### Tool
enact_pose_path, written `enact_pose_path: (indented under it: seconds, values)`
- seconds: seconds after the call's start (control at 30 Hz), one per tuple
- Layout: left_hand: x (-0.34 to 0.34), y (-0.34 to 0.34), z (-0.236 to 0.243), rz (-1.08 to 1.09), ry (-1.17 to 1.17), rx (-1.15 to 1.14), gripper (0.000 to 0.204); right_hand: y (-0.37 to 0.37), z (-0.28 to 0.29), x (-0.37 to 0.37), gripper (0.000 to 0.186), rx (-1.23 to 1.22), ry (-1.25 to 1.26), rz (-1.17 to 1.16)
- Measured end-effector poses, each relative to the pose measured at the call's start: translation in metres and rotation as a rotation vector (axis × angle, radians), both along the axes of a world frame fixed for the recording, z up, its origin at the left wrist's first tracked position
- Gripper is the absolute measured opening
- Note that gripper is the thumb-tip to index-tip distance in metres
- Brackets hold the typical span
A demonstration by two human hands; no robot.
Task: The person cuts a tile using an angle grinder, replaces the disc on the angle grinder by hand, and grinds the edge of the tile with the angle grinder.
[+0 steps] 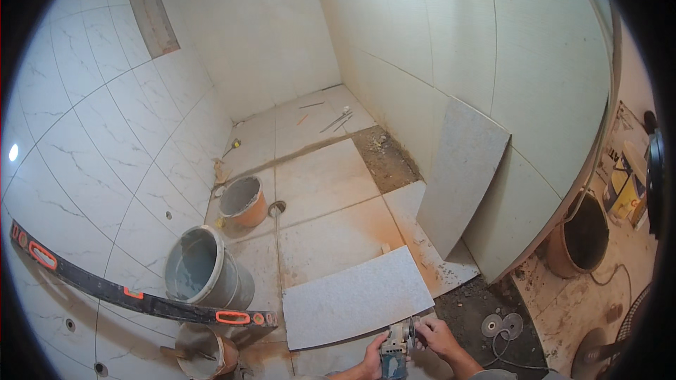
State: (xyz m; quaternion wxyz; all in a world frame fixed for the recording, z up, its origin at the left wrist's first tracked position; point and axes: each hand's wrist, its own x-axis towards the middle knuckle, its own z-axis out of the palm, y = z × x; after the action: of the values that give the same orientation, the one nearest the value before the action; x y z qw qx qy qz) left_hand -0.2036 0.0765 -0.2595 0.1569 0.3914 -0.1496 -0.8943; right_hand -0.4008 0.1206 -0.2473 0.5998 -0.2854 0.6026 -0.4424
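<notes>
An angle grinder with a blue-green body and a metal head sits low in the picture, at the near edge of a light grey speckled tile. My left hand is closed round the grinder's left side. On its other side, my right hand has its fingers bent against the disc at the head. The fingertips of my right hand are partly hidden behind the disc. The grey tile lies on the laid floor tiles.
A long black spirit level leans at the left, by a grey bucket. Beyond stands an orange bucket; a mortar bucket is nearer. Another tile leans on the right wall. Spare discs and a cable lie right.
</notes>
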Motion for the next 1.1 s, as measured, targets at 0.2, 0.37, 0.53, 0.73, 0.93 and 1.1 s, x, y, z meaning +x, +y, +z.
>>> enact_pose_path:
  seconds: [0.2,0.37,0.53,0.73,0.93,1.1]
  values:
    - [-0.01,-0.003,0.019,0.198,-0.037,0.064,0.064,0.0,-0.015,-0.008,0.016,-0.422,0.131,-0.071]
    - [-0.008,-0.005,0.015,0.154,0.027,0.122,0.064,0.001,-0.031,-0.025,0.009,-0.14,-0.426,-0.227]
    - [-0.007,-0.005,-0.001,0.117,-0.009,0.041,0.07,0.009,0.0,-0.014,0.022,-0.049,-0.594,-0.034]
    - [-0.001,0.004,-0.009,0.057,0.016,0.057,0.092,0.009,0.013,-0.004,0.02,-0.141,-0.172,0.04]
    - [0.021,0.008,-0.044,-0.066,0.282,0.113,0.087,0.017,-0.005,-0.015,0.031,-0.173,-0.317,0.216]
    - [0.028,0.002,-0.043,-0.126,0.413,0.164,0.084,0.021,-0.044,-0.032,0.022,-0.251,-0.203,0.213]
